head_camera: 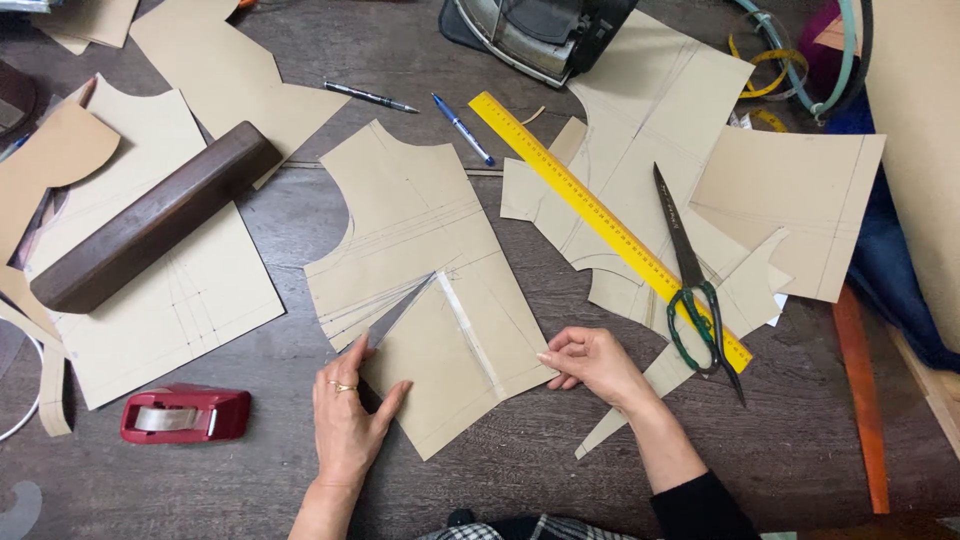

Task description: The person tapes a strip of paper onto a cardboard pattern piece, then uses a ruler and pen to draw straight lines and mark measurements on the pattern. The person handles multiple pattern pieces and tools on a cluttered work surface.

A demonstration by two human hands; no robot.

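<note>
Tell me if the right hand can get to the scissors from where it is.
Probably yes: the right hand rests on the pattern piece, and the scissors lie uncovered on the ruler just beside it.

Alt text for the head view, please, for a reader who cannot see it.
Both hands press a tan paper pattern piece flat on a dark wooden table: the left hand on its lower edge, the right hand at its right corner. A yellow ruler, scissors and a red tape dispenser lie nearby.

Under my hands: matt tan paper pattern piece; beyond it, scuffed dark wood table, glossy yellow plastic ruler.
</note>
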